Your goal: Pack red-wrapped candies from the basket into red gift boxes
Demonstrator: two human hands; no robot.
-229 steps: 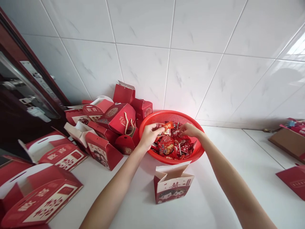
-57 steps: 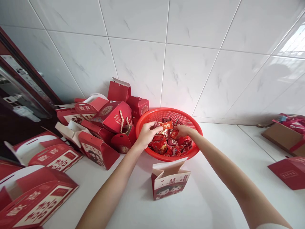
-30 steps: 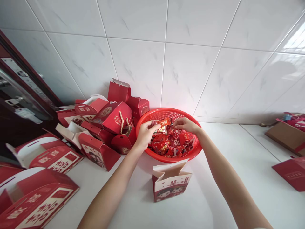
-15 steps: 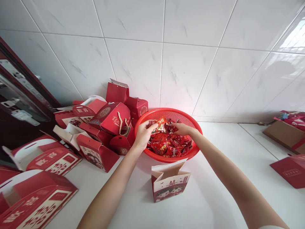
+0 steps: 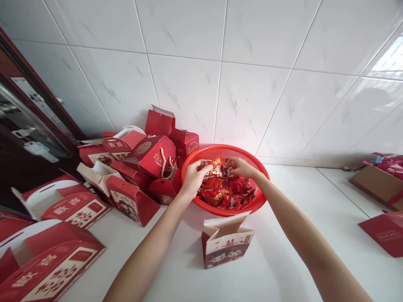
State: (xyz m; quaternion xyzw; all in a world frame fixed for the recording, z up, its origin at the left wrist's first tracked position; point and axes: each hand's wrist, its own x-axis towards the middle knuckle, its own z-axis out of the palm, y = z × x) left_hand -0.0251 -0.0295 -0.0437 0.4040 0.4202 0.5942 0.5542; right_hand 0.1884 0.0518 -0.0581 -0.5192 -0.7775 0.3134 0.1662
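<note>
Door (image 5: 19, 163): dark, at far left, with a white-tagged key (image 5: 40, 151) hanging by the lock.
Gable boxes (image 5: 67, 268): open-topped, in a row along the left of the tabletop (image 5: 277, 268), probably set aside to leave working room in the middle.
Couple-print box (image 5: 127, 207): tilted at the front of the pile, mouth upward.
Roped gift box (image 5: 149, 155): heaped with other red cartons against the tiled wall (image 5: 252, 105), likely for support; rope handle (image 5: 164, 163) facing outward.
Left hand (image 5: 193, 178): grip pinching printed packets (image 5: 216, 170) between thumb and fingers, above the near-left side of the colander; count unclear from overlap. Held by the edge, perhaps to leave faces visible and more room beside.
Loose sweets (image 5: 220, 196): piled in the colander, below and in front of both hands.
Upright carton (image 5: 226, 253): standing open just in front of the colander, between the forearms; apparently placed there for easy reach from either side.
Red colander (image 5: 262, 202): near the wall, wide and shallow, well suited to rummaging.
Right hand (image 5: 241, 167): reaching over the far side, fingertips down among wrappers; cannot tell whether pinching anything.
Cardboard box (image 5: 373, 186): well apart at right, loaded with pink-red items (image 5: 392, 163).
Red box (image 5: 385, 233): nearer, at the right edge.
</note>
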